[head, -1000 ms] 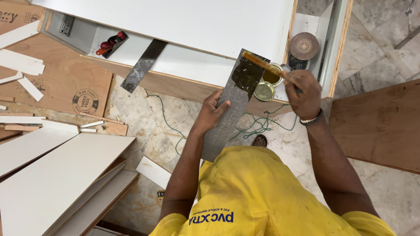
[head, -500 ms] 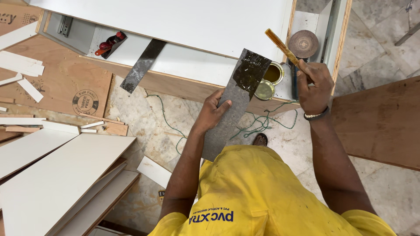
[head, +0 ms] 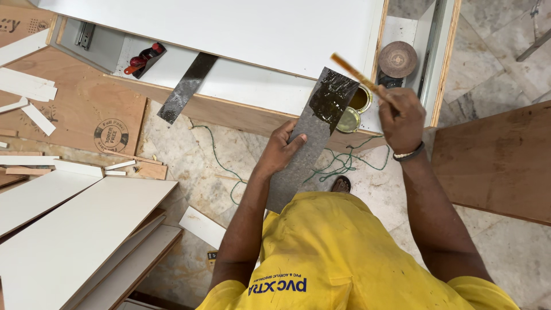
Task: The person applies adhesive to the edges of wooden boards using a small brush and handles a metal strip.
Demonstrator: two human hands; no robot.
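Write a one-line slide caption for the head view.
Left hand steadies a grey laminate strip while right hand lifts a wooden stick above an open tin.

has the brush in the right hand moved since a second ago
Yes. The brush in the right hand has lifted off the grey strip and now stands above the open tin, angled up-left.
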